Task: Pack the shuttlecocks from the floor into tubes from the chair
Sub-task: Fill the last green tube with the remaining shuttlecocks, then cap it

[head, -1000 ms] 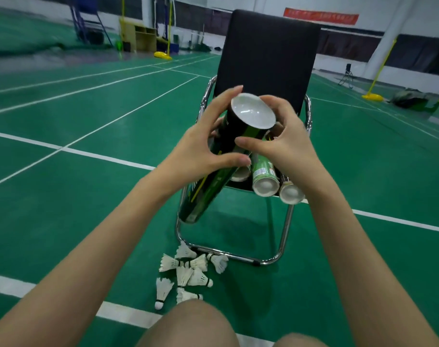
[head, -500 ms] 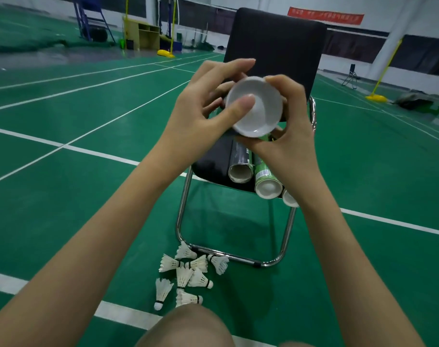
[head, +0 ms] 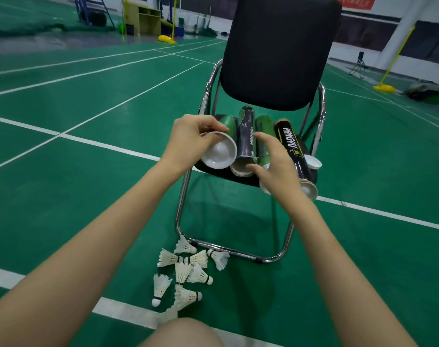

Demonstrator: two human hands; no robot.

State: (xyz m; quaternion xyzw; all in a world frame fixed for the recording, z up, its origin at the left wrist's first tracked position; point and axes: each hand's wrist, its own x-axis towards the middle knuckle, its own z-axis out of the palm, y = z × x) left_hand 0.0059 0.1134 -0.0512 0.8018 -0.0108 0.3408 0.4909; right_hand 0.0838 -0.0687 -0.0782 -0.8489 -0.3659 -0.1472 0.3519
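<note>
The floor is green with white lines painted across it. Far back on the left stands a wooden shelf. Yellow poles rise from yellow bases. The far wall is white on top and dark below, with a red banner. A small folding stool sits far away.

We cannot see most of the green tube behind the left hand, nor the near end of the green tube under the right hand. The chair top runs past the upper edge. Far-left clutter stays too blurred to name.
</note>
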